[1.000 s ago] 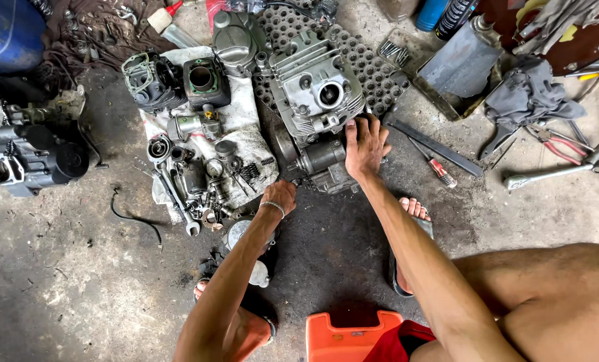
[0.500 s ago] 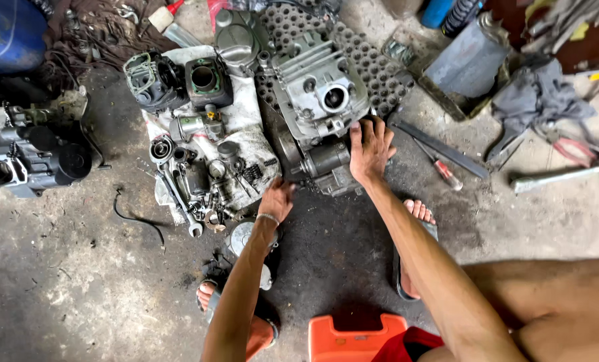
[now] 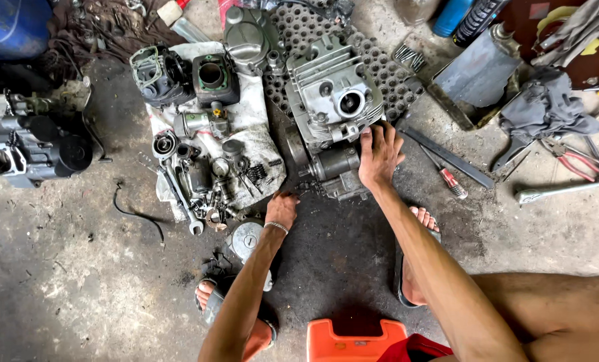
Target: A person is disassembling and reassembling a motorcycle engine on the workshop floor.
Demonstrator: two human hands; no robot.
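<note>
A grey metal engine block [image 3: 333, 107] lies on the concrete floor in front of me, its finned head up. My right hand [image 3: 378, 155] rests flat on its lower right side, fingers spread against the casing. My left hand [image 3: 283, 206] is down at the near edge of a dirty white cloth [image 3: 256, 127], fingers curled among small parts; whether it holds one is hidden. Bolts, springs, a spanner [image 3: 182, 201] and small round parts lie on the cloth. A round grey cover [image 3: 246, 238] sits beside my left wrist.
A cylinder [image 3: 212, 75] and another engine piece [image 3: 157, 72] lie at the cloth's far end. Another engine [image 3: 25, 144] is at the left. Screwdriver [image 3: 447, 175], pliers [image 3: 571, 161], a long wrench [image 3: 561, 189] and a grey rag [image 3: 547, 107] are at the right. An orange stool [image 3: 356, 338] is under me.
My left hand has shifted slightly right along the near edge of the cloth. My right hand has stayed on the engine block. The view has shifted a little.
</note>
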